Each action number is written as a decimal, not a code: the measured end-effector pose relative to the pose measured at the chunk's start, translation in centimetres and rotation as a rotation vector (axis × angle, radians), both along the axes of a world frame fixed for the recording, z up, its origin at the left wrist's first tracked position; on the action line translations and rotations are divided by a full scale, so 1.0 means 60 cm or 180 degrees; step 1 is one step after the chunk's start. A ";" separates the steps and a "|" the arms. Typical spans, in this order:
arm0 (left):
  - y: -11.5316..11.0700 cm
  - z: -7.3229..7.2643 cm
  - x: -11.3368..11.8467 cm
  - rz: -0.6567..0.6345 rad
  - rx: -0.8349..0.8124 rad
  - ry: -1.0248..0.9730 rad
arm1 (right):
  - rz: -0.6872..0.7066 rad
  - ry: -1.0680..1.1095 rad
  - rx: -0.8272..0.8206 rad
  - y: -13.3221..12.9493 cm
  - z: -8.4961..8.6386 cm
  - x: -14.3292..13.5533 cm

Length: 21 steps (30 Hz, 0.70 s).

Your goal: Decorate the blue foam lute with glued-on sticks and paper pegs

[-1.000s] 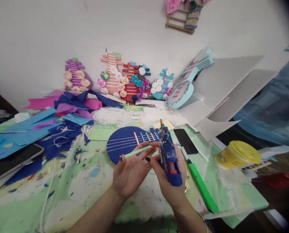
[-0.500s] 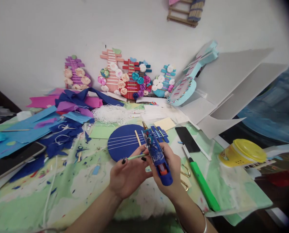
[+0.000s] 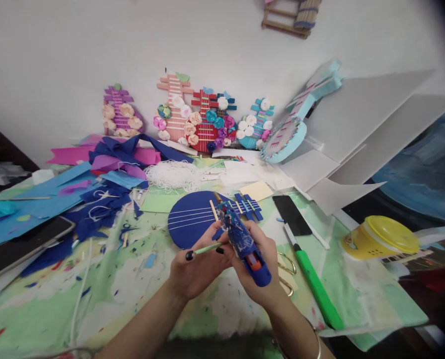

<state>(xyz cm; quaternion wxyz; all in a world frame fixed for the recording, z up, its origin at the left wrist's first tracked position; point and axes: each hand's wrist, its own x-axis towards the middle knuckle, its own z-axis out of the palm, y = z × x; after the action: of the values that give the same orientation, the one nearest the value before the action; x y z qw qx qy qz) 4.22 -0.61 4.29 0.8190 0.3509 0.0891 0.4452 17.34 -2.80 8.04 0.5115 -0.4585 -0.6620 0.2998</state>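
My right hand is wrapped round a blue hot glue gun, smeared with dried glue, its nozzle pointing away from me. In my left hand a thin pale green strip is pinched between thumb and fingers, close beside the gun. Just beyond both hands a dark blue lute-shaped craft piece lies flat, with white strings along it and small strips across its neck. A tan strip lies across its body. The gun and my fingers hide part of the piece.
Right of my hands lie gold-handled scissors, a green-handled knife and a black phone. A yellow lidded tub stands farther right. Blue scraps and white string lie left and behind. Decorated lutes lean on the wall.
The glue gun's nozzle has swung slightly left. The view has shifted a little; both hands keep hold of the same things.
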 end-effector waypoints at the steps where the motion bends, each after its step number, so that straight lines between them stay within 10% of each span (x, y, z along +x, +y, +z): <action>1: 0.000 0.001 0.001 0.0073 0.0024 0.0020 | -0.0031 0.0003 0.0012 0.000 -0.001 -0.001; 11: 0.015 0.005 -0.009 0.0458 -0.0239 -0.0094 | 0.0068 0.0540 -0.0326 -0.046 -0.020 0.010; 16: 0.010 0.000 -0.010 0.0023 -0.0308 -0.0047 | -0.0232 0.0372 0.0000 -0.035 -0.013 0.006; 21: 0.009 -0.008 -0.016 -0.0439 -0.0045 0.0303 | 0.0401 0.0416 -0.0281 -0.018 0.001 0.008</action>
<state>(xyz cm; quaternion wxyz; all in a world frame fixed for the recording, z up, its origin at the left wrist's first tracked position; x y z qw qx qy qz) 3.29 -0.10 3.79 0.8450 0.3712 0.1068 0.3699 17.81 -3.87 8.12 0.5131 -0.4175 -0.6409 0.3895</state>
